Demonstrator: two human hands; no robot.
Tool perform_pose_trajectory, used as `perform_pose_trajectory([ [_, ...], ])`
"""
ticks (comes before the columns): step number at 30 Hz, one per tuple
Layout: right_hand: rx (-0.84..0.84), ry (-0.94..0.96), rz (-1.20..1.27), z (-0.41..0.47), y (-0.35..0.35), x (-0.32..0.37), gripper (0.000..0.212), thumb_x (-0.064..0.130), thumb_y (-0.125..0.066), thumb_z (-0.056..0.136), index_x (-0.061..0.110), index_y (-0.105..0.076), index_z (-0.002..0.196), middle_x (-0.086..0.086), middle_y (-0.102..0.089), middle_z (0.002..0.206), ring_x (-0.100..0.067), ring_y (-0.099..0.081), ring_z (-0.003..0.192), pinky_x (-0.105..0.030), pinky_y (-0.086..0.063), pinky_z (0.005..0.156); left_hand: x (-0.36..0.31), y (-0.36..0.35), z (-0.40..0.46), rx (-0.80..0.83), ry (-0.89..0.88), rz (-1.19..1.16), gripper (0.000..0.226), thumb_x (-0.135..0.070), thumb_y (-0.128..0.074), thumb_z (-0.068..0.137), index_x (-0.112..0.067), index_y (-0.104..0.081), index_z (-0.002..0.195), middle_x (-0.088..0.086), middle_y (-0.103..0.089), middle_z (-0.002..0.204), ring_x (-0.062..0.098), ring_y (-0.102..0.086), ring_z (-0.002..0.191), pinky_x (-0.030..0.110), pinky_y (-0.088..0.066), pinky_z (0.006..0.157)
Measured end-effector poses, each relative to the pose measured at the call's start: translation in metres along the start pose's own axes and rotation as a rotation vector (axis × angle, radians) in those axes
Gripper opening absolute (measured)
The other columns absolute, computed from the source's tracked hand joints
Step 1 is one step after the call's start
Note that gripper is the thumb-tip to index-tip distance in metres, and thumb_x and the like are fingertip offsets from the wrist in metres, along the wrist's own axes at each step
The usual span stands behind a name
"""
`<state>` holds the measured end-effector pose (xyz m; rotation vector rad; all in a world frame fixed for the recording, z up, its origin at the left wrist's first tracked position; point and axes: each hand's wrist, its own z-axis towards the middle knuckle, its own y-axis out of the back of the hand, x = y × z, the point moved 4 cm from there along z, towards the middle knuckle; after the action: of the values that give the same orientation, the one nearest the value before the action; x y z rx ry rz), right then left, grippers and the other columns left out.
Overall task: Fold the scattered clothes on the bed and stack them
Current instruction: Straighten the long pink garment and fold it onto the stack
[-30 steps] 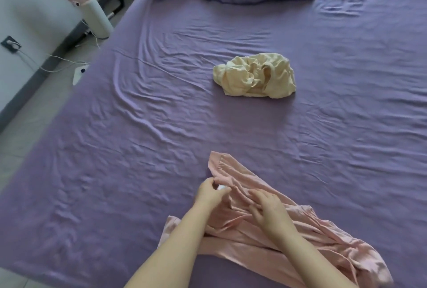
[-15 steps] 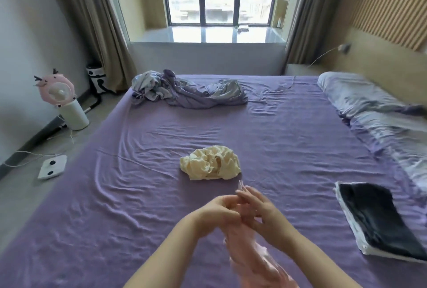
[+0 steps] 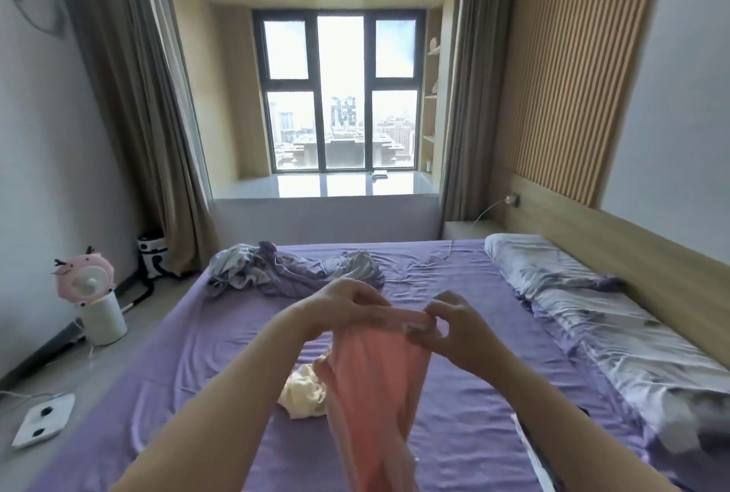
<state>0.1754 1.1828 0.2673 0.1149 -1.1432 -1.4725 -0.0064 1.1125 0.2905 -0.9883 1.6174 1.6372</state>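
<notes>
Both hands up over the bed: left hand and right hand each pinch the top edge of the pink garment, grip closed on cloth. It hangs below the grip, thin, limp, light, likely slippery. Best held at the corners. Cream garment lies crumpled below and left of the grip.

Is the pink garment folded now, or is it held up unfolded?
Unfolded. Both hands, left hand and right hand, pinch the top edge of the pink garment, and it hangs loosely above the bed.
</notes>
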Motion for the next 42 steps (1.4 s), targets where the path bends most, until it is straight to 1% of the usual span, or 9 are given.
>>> perform_pose_trajectory([
  [7,-0.038,-0.13,-0.034,0.03,0.058,0.009,0.031,0.035,-0.075,0.073,0.029,-0.045,0.069,0.012,-0.047,0.059,0.0,-0.042,0.056,-0.021,-0.034,0.055,-0.088,0.031,-0.002,-0.224,-0.241,0.322,0.014,-0.021,-0.07,0.085,-0.015,-0.073,0.096,-0.009,-0.066,0.085,-0.006,-0.056,0.071,0.001,-0.039,0.064],
  [15,-0.098,0.007,-0.005,0.075,0.139,0.059,0.037,0.039,-0.067,0.083,0.031,-0.05,0.051,0.013,-0.046,0.046,0.0,-0.042,0.045,-0.015,-0.033,0.047,-0.156,0.077,-0.02,-0.391,-0.322,0.603,0.021,-0.047,-0.066,0.083,-0.036,-0.057,0.067,-0.019,-0.045,0.054,-0.004,-0.041,0.053,0.013,-0.031,0.05],
  [18,-0.134,0.057,0.04,0.091,0.168,0.081,0.033,0.036,-0.066,0.084,0.032,-0.057,0.053,0.016,-0.051,0.047,0.001,-0.044,0.046,-0.011,-0.035,0.047,-0.178,0.089,-0.026,-0.428,-0.28,0.668,0.048,-0.069,-0.063,0.068,-0.021,-0.061,0.065,-0.013,-0.049,0.054,0.004,-0.046,0.053,0.022,-0.034,0.054],
  [23,-0.147,0.112,-0.004,0.109,0.193,0.104,0.027,0.039,-0.061,0.087,0.016,-0.07,0.077,-0.008,-0.065,0.069,-0.011,-0.055,0.059,-0.022,-0.042,0.056,-0.205,0.106,-0.038,-0.457,-0.352,0.615,0.04,-0.051,-0.063,0.076,-0.025,-0.052,0.048,-0.017,-0.046,0.042,0.0,-0.041,0.043,0.012,-0.03,0.046],
  [26,-0.169,0.12,0.017,0.107,0.198,0.107,0.015,0.035,-0.058,0.09,0.026,-0.07,0.087,0.005,-0.068,0.072,-0.011,-0.062,0.065,-0.021,-0.048,0.059,-0.208,0.107,-0.042,-0.38,-0.36,0.6,0.028,-0.026,-0.061,0.09,-0.024,-0.065,0.062,-0.021,-0.054,0.05,-0.006,-0.047,0.05,0.011,-0.032,0.051],
  [29,-0.164,0.098,0.044,0.097,0.19,0.106,0.006,0.033,-0.061,0.089,0.03,-0.065,0.087,0.005,-0.064,0.061,-0.01,-0.059,0.054,-0.013,-0.043,0.047,-0.198,0.094,-0.045,-0.333,-0.301,0.45,0.035,-0.037,-0.061,0.089,-0.022,-0.062,0.057,-0.02,-0.053,0.049,-0.006,-0.046,0.047,0.01,-0.035,0.052],
  [35,0.004,0.027,0.217,0.067,0.148,0.092,0.014,0.025,-0.063,0.09,0.021,-0.074,0.097,-0.006,-0.072,0.073,-0.019,-0.062,0.057,-0.028,-0.052,0.054,-0.145,0.056,-0.042,-0.302,-0.049,0.016,0.062,-0.055,-0.053,0.089,0.004,-0.068,0.103,0.022,-0.068,0.103,0.024,-0.062,0.084,0.046,-0.049,0.093],
  [39,0.022,0.024,0.246,0.043,0.112,0.078,0.018,0.014,-0.063,0.089,0.028,-0.073,0.084,0.014,-0.07,0.078,-0.002,-0.064,0.074,-0.017,-0.05,0.067,-0.094,0.023,-0.048,-0.065,0.053,-0.161,0.032,-0.036,-0.07,0.082,-0.005,-0.073,0.09,0.016,-0.062,0.085,0.021,-0.053,0.072,0.035,-0.043,0.069],
  [42,0.08,-0.014,0.354,0.031,0.089,0.068,0.016,0.006,-0.063,0.087,0.017,-0.074,0.088,0.003,-0.07,0.093,-0.007,-0.064,0.089,-0.018,-0.049,0.08,-0.063,0.007,-0.048,-0.005,0.107,-0.25,0.012,-0.026,-0.071,0.08,-0.014,-0.071,0.08,0.005,-0.06,0.079,0.014,-0.055,0.071,0.023,-0.044,0.066],
])
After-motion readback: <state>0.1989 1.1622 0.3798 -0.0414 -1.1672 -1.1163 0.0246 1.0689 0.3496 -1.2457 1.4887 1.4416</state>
